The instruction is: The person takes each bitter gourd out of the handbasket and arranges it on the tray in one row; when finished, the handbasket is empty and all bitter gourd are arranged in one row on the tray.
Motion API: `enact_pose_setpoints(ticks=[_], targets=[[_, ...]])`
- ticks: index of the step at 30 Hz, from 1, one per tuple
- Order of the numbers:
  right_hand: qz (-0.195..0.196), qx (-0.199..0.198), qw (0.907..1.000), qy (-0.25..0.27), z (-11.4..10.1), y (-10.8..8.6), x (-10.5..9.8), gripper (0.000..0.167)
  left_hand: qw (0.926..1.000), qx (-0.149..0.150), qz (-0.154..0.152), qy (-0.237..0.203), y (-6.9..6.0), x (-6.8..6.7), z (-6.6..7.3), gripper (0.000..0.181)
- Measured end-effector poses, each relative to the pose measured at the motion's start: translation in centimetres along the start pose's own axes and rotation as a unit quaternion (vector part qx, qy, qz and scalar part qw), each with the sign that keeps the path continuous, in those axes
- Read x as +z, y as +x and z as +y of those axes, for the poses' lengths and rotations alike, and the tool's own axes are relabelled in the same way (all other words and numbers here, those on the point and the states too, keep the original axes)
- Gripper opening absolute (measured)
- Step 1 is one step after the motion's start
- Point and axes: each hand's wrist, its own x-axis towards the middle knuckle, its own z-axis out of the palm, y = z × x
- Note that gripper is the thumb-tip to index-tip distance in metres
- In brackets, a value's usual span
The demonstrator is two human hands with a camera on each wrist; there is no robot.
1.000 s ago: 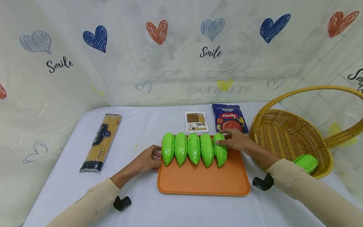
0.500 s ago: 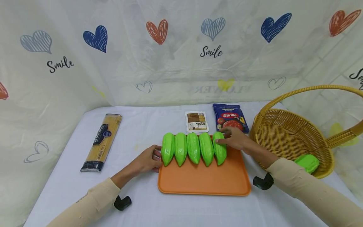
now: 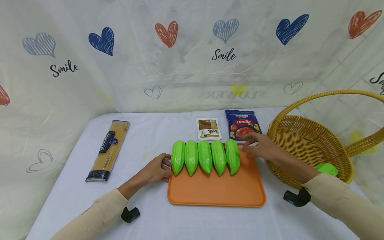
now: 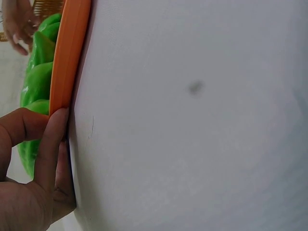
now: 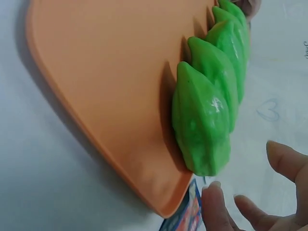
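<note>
Several glossy green ridged fruits or vegetables (image 3: 205,156), tapered at one end, lie side by side along the far edge of an orange tray (image 3: 216,191). At the tray's left edge my left hand (image 3: 156,168) pinches the rim between thumb and fingers, as the left wrist view also shows on the tray wall (image 4: 67,57). My right hand (image 3: 260,146) is over the tray's far right corner, apart from the rightmost green piece (image 3: 232,157). Its fingers are spread and hold nothing; in the right wrist view, a gap separates them from the nearest green piece (image 5: 202,120).
A wicker basket (image 3: 303,136) with a tall handle stands at the right, another green piece (image 3: 327,169) inside. Behind the tray lie a blue Barilla pouch (image 3: 242,124) and a white-and-brown packet (image 3: 208,129). A spaghetti pack (image 3: 108,150) lies at the left.
My right hand has let go of the rightmost green piece and moved right, toward the basket. That piece stays in the row. The left hand has kept its grip on the tray.
</note>
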Motion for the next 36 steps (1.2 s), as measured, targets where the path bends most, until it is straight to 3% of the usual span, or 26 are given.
enact_pose_setpoints(ticks=[9,18,21,27,33,36], targets=[[-0.03,0.001,0.9995,-0.008,0.8,-2.6,-2.4,0.068,1.0,-0.002,0.003,0.004,0.0,0.1,0.1,0.066],[-0.055,-0.063,0.9961,-0.029,1.7,-5.4,-6.0,0.045,1.0,-0.001,0.0,0.002,0.0,0.0,0.1,0.067],[-0.06,-0.06,0.9961,-0.025,2.4,-5.9,-7.3,0.044,1.0,-0.002,0.0,0.002,0.0,0.0,0.1,0.067],[-0.061,-0.003,0.9974,-0.038,5.2,-5.8,-10.3,0.054,1.0,0.001,0.001,0.0,0.0,0.0,0.0,0.067],[-0.125,0.058,0.9898,-0.036,8.5,-5.6,-13.1,0.067,1.0,-0.002,0.003,0.002,0.0,0.1,0.1,0.067],[-0.138,0.098,0.9848,-0.039,9.4,-5.7,-13.9,0.075,1.0,0.001,0.001,0.002,-0.1,0.0,0.2,0.067]])
